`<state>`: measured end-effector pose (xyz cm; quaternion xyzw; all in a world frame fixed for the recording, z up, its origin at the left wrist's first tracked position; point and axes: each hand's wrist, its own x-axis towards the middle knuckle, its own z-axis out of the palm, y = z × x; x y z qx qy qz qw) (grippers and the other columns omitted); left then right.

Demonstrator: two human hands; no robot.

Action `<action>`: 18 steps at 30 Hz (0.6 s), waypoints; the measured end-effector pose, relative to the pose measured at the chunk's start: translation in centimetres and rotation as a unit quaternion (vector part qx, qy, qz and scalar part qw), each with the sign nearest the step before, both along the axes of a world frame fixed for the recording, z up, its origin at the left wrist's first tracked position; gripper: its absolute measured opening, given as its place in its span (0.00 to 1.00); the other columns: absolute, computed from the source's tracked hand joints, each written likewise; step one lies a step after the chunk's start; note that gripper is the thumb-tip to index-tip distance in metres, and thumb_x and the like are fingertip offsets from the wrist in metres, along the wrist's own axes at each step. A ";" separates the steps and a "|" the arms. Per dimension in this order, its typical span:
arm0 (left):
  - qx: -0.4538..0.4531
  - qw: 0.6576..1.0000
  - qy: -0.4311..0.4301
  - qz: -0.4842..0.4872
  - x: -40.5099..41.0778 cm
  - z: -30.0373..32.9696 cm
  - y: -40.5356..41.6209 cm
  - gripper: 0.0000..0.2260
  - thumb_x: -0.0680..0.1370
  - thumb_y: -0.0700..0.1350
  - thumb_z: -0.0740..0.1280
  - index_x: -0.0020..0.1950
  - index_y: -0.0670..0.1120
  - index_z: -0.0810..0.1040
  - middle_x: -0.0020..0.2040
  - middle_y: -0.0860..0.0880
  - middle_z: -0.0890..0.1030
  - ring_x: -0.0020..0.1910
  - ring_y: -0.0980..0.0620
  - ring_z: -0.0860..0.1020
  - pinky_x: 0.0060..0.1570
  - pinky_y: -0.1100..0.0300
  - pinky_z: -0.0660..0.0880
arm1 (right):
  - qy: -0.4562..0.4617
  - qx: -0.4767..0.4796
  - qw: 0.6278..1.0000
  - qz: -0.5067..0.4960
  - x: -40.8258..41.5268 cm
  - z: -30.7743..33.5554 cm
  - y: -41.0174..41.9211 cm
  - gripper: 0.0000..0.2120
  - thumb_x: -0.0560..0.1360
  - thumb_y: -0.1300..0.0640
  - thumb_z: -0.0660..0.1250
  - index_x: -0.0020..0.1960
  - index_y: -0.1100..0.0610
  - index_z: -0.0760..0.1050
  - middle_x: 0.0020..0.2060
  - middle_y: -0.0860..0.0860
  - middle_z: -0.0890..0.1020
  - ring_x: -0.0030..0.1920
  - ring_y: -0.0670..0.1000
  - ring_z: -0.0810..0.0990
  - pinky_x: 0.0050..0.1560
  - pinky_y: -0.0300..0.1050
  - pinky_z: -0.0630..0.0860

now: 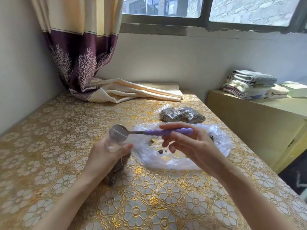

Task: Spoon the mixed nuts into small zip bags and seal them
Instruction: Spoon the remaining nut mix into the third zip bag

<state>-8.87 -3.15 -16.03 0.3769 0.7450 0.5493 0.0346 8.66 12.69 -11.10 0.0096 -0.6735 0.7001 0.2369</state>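
Here, the left hand [106, 153] grips a clear, crinkly zip bag [116, 170]; just right of it, the right hand [186, 143] pinches the spoon [149, 131] by its knobbly purple handle, steel bowl over the bag's mouth.

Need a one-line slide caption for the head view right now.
Left hand holds a small zip bag while the right hand tips a purple-handled spoon at its mouth.
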 end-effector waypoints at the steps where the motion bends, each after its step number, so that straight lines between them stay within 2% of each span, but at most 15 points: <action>1: 0.005 1.000 0.011 0.009 0.0 0.1 0.0 0.07 0.67 0.53 0.72 0.42 0.55 0.78 0.39 0.62 0.82 0.41 0.65 0.79 0.39 0.65 0.71 | 0.012 -0.029 0.999 -0.007 0.1 0.1 0.2 0.11 0.71 0.61 0.65 0.52 0.59 0.81 0.42 0.59 0.82 0.40 0.52 0.80 0.38 0.39 0.75; 4: 0.057 0.998 -0.021 0.020 0.3 0.6 -0.2 0.02 0.69 0.45 0.72 0.39 0.51 0.81 0.37 0.55 0.83 0.38 0.60 0.81 0.34 0.69 0.73 | 0.047 -0.117 0.990 -0.065 0.6 0.4 1.6 0.09 0.72 0.60 0.65 0.49 0.60 0.80 0.41 0.59 0.80 0.38 0.51 0.79 0.39 0.41 0.74; 7: 0.122 0.989 -0.077 0.023 0.9 1.9 -0.5 0.06 0.66 0.48 0.71 0.41 0.49 0.81 0.39 0.58 0.83 0.38 0.62 0.80 0.34 0.71 0.73 | 0.060 -0.140 0.971 -0.186 1.5 0.3 3.4 0.09 0.77 0.60 0.61 0.47 0.61 0.79 0.39 0.59 0.80 0.35 0.50 0.78 0.41 0.43 0.72; 10: 0.159 0.983 -0.087 0.023 0.9 3.5 -0.7 0.09 0.65 0.49 0.70 0.41 0.47 0.80 0.38 0.62 0.82 0.39 0.66 0.78 0.41 0.72 0.72 | 0.023 -0.059 0.950 -0.306 2.1 -0.4 5.1 0.10 0.79 0.60 0.60 0.46 0.62 0.79 0.36 0.57 0.82 0.33 0.49 0.76 0.36 0.41 0.72; 13: 0.173 0.981 -0.085 0.027 0.4 4.9 -0.6 0.11 0.64 0.51 0.71 0.42 0.46 0.80 0.41 0.53 0.82 0.43 0.58 0.77 0.48 0.63 0.70 | -0.034 0.032 0.920 -0.389 2.0 -1.4 6.4 0.08 0.78 0.60 0.62 0.43 0.59 0.78 0.32 0.53 0.82 0.32 0.50 0.76 0.35 0.45 0.73; 16: 0.153 0.985 -0.070 0.041 0.2 5.3 0.1 0.07 0.66 0.48 0.71 0.40 0.48 0.79 0.42 0.54 0.81 0.43 0.59 0.77 0.43 0.65 0.69 | -0.084 0.096 0.900 -0.417 1.4 -2.3 7.0 0.06 0.78 0.59 0.63 0.44 0.58 0.77 0.31 0.53 0.80 0.31 0.50 0.77 0.34 0.44 0.71; 18: 0.153 0.984 -0.078 0.049 -0.1 4.8 0.8 0.03 0.68 0.45 0.71 0.40 0.48 0.79 0.43 0.53 0.81 0.44 0.54 0.78 0.41 0.65 0.69 | -0.103 0.123 0.896 -0.414 0.8 -2.7 6.9 0.06 0.77 0.59 0.63 0.43 0.58 0.77 0.31 0.56 0.80 0.31 0.51 0.76 0.33 0.44 0.71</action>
